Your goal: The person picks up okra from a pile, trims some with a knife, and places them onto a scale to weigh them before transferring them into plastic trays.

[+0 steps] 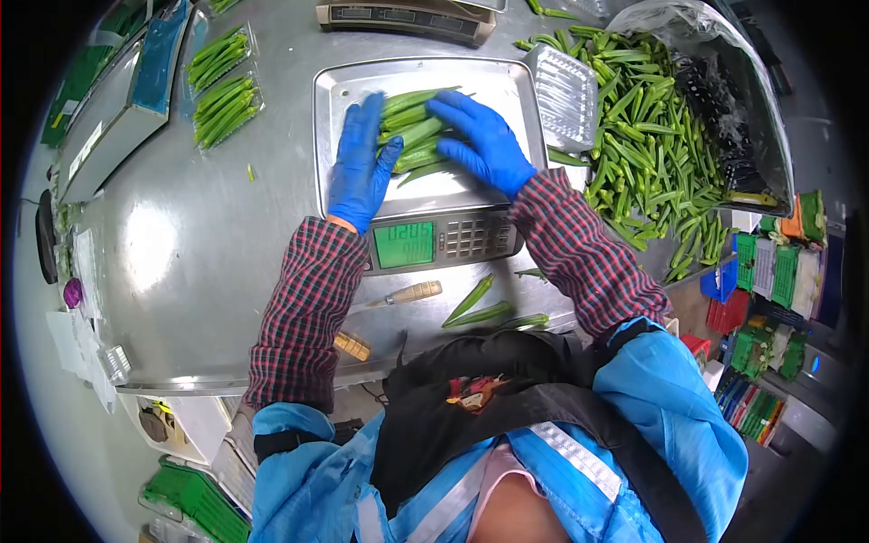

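A bundle of green okra [415,136] lies on the metal pan [330,81] of a digital scale. My left hand [360,167], in a blue glove, rests against the bundle's left end, its fingers stretched out and the thumb touching the pods. From the right, my right hand [489,145], gloved in blue too, reaches over the other end with its fingers spread on the okra. Neither hand is closed around a pod. The scale's lit green display [405,244] shows digits beside its keypad [475,235].
A large heap of loose okra [647,136] spills from a plastic bag at right, beside clear trays [563,98]. Packed okra trays [226,110] lie at left. A wooden-handled tool [415,292] and loose pods [477,312] lie near the front edge. Another scale [407,20] stands behind.
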`<state>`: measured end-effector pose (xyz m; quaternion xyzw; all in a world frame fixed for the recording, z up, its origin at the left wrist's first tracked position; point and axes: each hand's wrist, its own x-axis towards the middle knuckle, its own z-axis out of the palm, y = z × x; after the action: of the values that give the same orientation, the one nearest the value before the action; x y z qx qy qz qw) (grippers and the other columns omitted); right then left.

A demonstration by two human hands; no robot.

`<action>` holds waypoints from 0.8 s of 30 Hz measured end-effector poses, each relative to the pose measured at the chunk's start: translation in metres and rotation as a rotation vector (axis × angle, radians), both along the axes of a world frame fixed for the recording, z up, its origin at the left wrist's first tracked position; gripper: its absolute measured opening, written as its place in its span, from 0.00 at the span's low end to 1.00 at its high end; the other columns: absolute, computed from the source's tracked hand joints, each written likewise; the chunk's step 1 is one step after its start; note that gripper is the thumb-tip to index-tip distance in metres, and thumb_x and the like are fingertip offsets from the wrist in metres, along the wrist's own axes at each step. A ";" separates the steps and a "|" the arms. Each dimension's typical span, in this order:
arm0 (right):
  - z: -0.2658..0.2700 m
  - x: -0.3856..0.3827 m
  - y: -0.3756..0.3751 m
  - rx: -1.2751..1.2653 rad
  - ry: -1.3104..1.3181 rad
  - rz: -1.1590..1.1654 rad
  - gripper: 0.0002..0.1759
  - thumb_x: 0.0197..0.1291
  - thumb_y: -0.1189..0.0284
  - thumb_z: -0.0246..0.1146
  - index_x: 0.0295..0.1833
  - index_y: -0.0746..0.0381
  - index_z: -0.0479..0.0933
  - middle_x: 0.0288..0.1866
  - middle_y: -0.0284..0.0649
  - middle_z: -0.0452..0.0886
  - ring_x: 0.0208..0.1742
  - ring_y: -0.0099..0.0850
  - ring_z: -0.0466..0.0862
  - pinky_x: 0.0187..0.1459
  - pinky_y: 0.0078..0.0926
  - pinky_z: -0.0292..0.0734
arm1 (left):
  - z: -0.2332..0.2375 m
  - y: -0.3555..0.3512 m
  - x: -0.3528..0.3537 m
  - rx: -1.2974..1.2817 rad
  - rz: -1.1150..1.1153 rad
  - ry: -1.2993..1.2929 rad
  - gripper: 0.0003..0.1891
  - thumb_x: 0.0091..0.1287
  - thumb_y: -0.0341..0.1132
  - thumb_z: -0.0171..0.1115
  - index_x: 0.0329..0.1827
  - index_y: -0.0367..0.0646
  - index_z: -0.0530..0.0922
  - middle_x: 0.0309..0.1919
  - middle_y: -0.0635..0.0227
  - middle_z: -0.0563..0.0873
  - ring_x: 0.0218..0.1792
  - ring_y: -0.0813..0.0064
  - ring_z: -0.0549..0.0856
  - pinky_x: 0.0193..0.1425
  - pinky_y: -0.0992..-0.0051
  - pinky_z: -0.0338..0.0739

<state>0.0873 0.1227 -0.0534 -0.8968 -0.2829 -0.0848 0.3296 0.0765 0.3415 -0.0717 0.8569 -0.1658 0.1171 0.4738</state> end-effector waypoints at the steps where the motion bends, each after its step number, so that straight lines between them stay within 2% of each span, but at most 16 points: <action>1: 0.003 -0.006 -0.004 -0.004 0.002 0.005 0.27 0.59 0.60 0.61 0.63 0.58 0.71 0.65 0.50 0.70 0.64 0.49 0.70 0.64 0.42 0.64 | -0.003 0.001 -0.001 0.176 -0.053 0.022 0.31 0.68 0.44 0.56 0.73 0.52 0.59 0.70 0.54 0.62 0.71 0.49 0.58 0.73 0.61 0.55; 3: 0.007 -0.012 -0.014 -0.165 -0.053 0.086 0.28 0.59 0.61 0.62 0.64 0.58 0.70 0.65 0.49 0.69 0.63 0.49 0.70 0.64 0.42 0.64 | -0.007 0.000 0.000 0.198 -0.047 -0.002 0.30 0.68 0.42 0.55 0.73 0.54 0.59 0.70 0.55 0.62 0.70 0.49 0.60 0.73 0.62 0.55; 5: 0.004 -0.009 -0.021 -0.135 -0.048 0.088 0.27 0.58 0.63 0.63 0.63 0.58 0.71 0.65 0.49 0.69 0.63 0.49 0.70 0.64 0.40 0.65 | -0.005 -0.003 0.006 0.212 -0.113 -0.028 0.30 0.68 0.41 0.55 0.73 0.53 0.60 0.70 0.53 0.62 0.70 0.49 0.60 0.73 0.61 0.54; 7: 0.006 -0.004 -0.021 -0.021 0.017 0.019 0.25 0.58 0.64 0.63 0.61 0.57 0.73 0.64 0.48 0.71 0.63 0.48 0.71 0.64 0.40 0.66 | 0.002 -0.005 0.009 0.168 -0.110 -0.009 0.30 0.68 0.42 0.56 0.73 0.51 0.60 0.70 0.51 0.62 0.70 0.52 0.61 0.74 0.62 0.53; 9: 0.018 0.000 -0.026 0.021 0.011 -0.017 0.22 0.58 0.65 0.64 0.57 0.57 0.76 0.61 0.48 0.74 0.61 0.46 0.73 0.63 0.38 0.67 | 0.006 -0.006 0.006 -0.195 -0.056 0.003 0.30 0.68 0.41 0.58 0.72 0.47 0.60 0.69 0.51 0.62 0.70 0.56 0.62 0.74 0.65 0.53; 11: 0.032 0.001 -0.036 0.212 0.000 -0.087 0.20 0.57 0.66 0.65 0.55 0.58 0.78 0.56 0.45 0.77 0.59 0.43 0.75 0.62 0.36 0.68 | 0.007 0.009 0.001 -0.181 0.047 -0.028 0.25 0.70 0.38 0.56 0.69 0.44 0.65 0.67 0.54 0.66 0.70 0.61 0.63 0.73 0.67 0.55; 13: 0.035 0.004 -0.053 0.284 -0.048 -0.154 0.17 0.58 0.70 0.65 0.54 0.58 0.79 0.52 0.40 0.80 0.57 0.37 0.77 0.60 0.31 0.69 | 0.016 0.024 -0.014 -0.338 0.090 0.092 0.23 0.70 0.36 0.56 0.67 0.44 0.68 0.66 0.56 0.68 0.70 0.64 0.64 0.73 0.68 0.56; 15: 0.042 0.000 -0.067 0.358 0.018 -0.254 0.15 0.59 0.72 0.64 0.53 0.58 0.79 0.52 0.38 0.80 0.56 0.32 0.77 0.59 0.28 0.69 | 0.019 0.042 -0.029 -0.343 0.141 0.055 0.21 0.70 0.36 0.55 0.65 0.43 0.70 0.65 0.61 0.70 0.67 0.68 0.67 0.71 0.70 0.57; 18: 0.044 -0.007 -0.081 0.680 0.265 -0.354 0.13 0.63 0.74 0.61 0.54 0.59 0.79 0.51 0.32 0.81 0.52 0.22 0.77 0.56 0.22 0.70 | 0.029 0.054 -0.054 -0.412 0.207 0.106 0.20 0.71 0.37 0.54 0.65 0.43 0.71 0.62 0.62 0.73 0.65 0.70 0.69 0.70 0.72 0.59; 21: 0.044 -0.012 -0.090 0.785 0.276 -0.352 0.14 0.64 0.73 0.61 0.54 0.63 0.78 0.51 0.34 0.81 0.51 0.22 0.77 0.56 0.20 0.70 | 0.040 0.052 -0.071 -0.425 0.304 0.146 0.19 0.72 0.38 0.54 0.64 0.44 0.72 0.60 0.64 0.75 0.62 0.73 0.71 0.69 0.73 0.61; 24: 0.045 -0.020 -0.096 0.774 0.287 -0.340 0.14 0.63 0.74 0.61 0.54 0.63 0.79 0.51 0.34 0.82 0.51 0.22 0.77 0.56 0.21 0.70 | 0.042 0.048 -0.072 -0.392 0.328 0.146 0.19 0.72 0.39 0.53 0.63 0.45 0.73 0.60 0.64 0.76 0.62 0.74 0.72 0.68 0.72 0.62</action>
<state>0.0669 0.0270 -0.0082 -0.7438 -0.0303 -0.1122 0.6583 0.0048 0.3900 -0.0300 0.7704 0.0359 0.1599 0.6162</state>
